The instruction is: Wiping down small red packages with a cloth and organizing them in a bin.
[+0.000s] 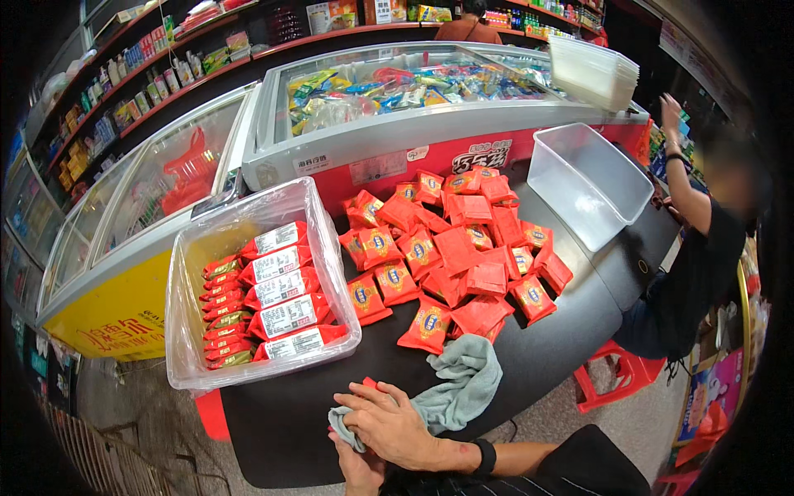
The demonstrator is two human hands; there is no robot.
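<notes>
Close in front of me, my right hand presses a grey-green cloth down, its fingers bent over one end. The rest of the cloth lies crumpled on the black table. Below it my left hand holds a red packet, nearly all hidden by the cloth and my right hand; only a red corner shows. Beyond the cloth spreads a loose heap of red packets with gold and blue labels. To the left, a translucent plastic bin lined with clear film holds stacked rows of red packets.
An empty clear plastic bin stands at the table's far right. Behind the table are a chest freezer of colourful packs and stacked white tubs. At right a person sits by a red stool. Another person is at the back.
</notes>
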